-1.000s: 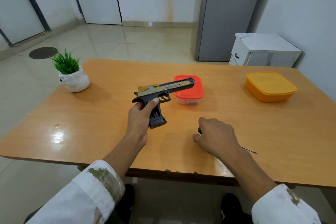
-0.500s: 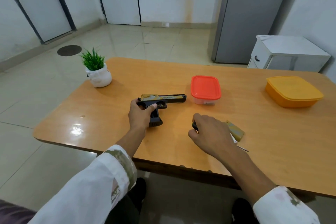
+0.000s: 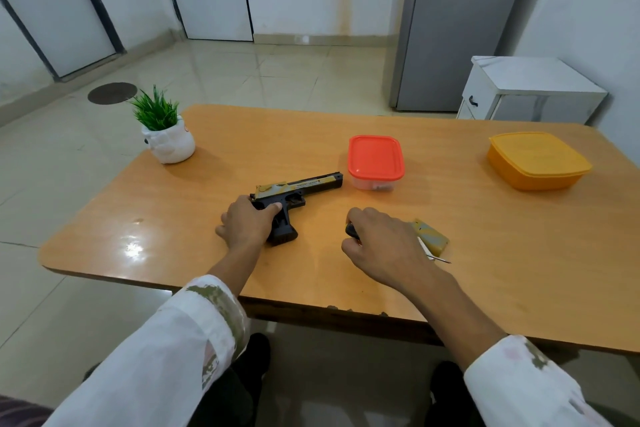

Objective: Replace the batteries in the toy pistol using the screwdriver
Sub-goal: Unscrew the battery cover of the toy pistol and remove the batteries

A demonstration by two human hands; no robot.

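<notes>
Presently the toy pistol (image 3: 298, 190) lies on its side on the wooden table (image 3: 485, 253), left of centre, with the muzzle pointing right toward a red-lidded container (image 3: 376, 159). The slide is yellow and olive and the frame and grip are black. Muzzle and container are near each other but apart.

The left hand (image 3: 246, 227) lies over the rear of the grip. Its thumb is hooked across the frame just behind the trigger guard, and its fingers are curled down on the far side, next to the table top. The base of the grip shows below the hand.

The right hand (image 3: 381, 243) is to the right of the pistol and apart from it, knuckles up, fingers curled round the screwdriver (image 3: 351, 231). The black handle shows at the fingertips. The thin metal tip comes out past the wrist side of the hand, low over the table; whether it touches cannot be told.

A small olive-and-yellow piece (image 3: 432, 236) lies flat on the table just beside the right hand, close to the screwdriver shaft.

Farther out, a yellow container (image 3: 536, 160) with its lid on sits toward the right edge. A green plant in a white pot (image 3: 167, 140) stands at the far left corner. Both forearms come out of white sleeves with olive patches. Beyond the table are a grey cabinet (image 3: 460, 24) and a white side unit (image 3: 530, 90).
</notes>
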